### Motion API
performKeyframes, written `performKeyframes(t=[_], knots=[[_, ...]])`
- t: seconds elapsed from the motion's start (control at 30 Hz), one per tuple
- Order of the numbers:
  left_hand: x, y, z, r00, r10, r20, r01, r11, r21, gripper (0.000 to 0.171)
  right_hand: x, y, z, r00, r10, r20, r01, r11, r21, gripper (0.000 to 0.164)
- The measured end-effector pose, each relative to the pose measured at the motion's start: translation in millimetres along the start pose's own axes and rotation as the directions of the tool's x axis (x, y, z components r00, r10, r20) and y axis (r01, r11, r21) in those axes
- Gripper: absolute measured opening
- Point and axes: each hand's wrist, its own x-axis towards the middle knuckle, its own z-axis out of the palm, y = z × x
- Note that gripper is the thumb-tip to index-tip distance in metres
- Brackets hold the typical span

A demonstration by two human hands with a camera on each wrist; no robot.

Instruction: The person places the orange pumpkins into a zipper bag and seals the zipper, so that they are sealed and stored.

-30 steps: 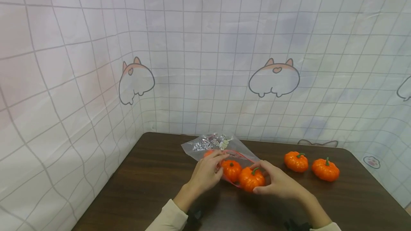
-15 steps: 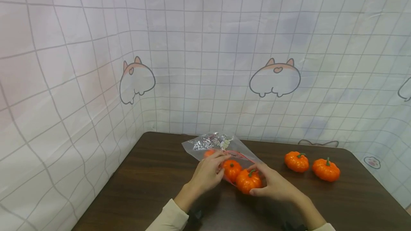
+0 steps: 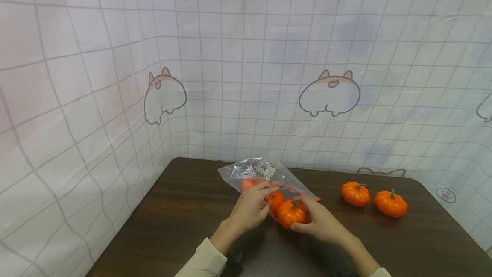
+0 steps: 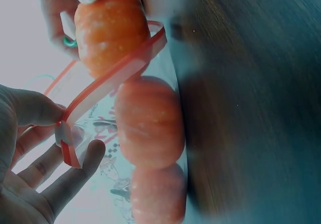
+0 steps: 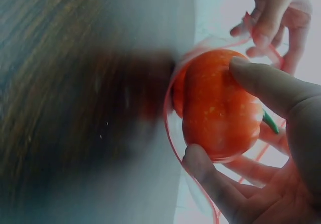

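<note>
A clear plastic zip bag (image 3: 234,173) with a red-edged mouth and printed pictures lies on the table. My left hand (image 3: 250,207) pinches the red edge of its mouth, as the left wrist view shows. My right hand (image 3: 320,221) grips a small orange pumpkin (image 5: 220,106) with a green stem, thumb on one side and fingers on the other. That pumpkin is right in the bag's opening, framed by the red edge. Two more pumpkins sit inside the bag, a nearer pumpkin (image 4: 150,123) and a farther pumpkin (image 4: 158,194), seen through the plastic.
To the right on the dark wooden table (image 3: 184,200) stand two loose pumpkins, one pumpkin (image 3: 355,194) beside another pumpkin (image 3: 390,203). A white gridded curtain (image 3: 246,97) with cartoon dogs hangs behind the table and along its left side.
My right hand has moved left with its pumpkin, farther into the bag's mouth. The pumpkins within have shifted slightly left. My left hand stays at the bag's edge.
</note>
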Motion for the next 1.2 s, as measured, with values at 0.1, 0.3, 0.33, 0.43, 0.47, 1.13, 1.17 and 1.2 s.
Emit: performKeyframes(t=[0.1,0.3,0.33,0.43,0.47,1.13,1.17,1.2], knots=[[0.9,0.9,0.3,1.000,0.004,-0.006,-0.004,1.000,-0.003,0.045,1,-3,3,1.000,0.019,-0.022,-0.019,1.000,-0.006,0.062],[-0.9,1.6,1.5,1.000,0.006,-0.002,-0.006,1.000,0.005,0.044,5,-9,10,0.997,0.052,-0.055,-0.053,0.998,-0.014,0.062],[-1.2,1.7,1.5,1.000,0.007,-0.002,-0.007,1.000,0.006,0.044,7,-10,11,0.996,0.060,-0.059,-0.062,0.998,-0.019,0.062],[-1.7,2.4,1.0,1.000,0.009,-0.008,-0.008,1.000,0.010,0.044,11,-13,14,0.993,0.100,-0.069,-0.102,0.995,-0.018,0.063],[-1.6,2.7,0.7,1.000,0.009,-0.009,-0.008,1.000,0.012,0.044,12,-14,15,0.991,0.113,-0.072,-0.114,0.993,-0.019,0.064],[0.2,3.6,-1.1,1.000,0.005,0.001,-0.005,1.000,0.023,0.047,32,-18,34,0.975,0.146,-0.167,-0.161,0.983,-0.083,0.064],[0.3,3.8,-0.9,1.000,0.005,0.000,-0.005,1.000,0.023,0.047,33,-18,34,0.975,0.143,-0.171,-0.160,0.983,-0.088,0.064],[0.4,3.9,-0.5,1.000,0.004,0.002,-0.004,1.000,0.022,0.047,33,-18,35,0.974,0.145,-0.174,-0.162,0.983,-0.091,0.063]])
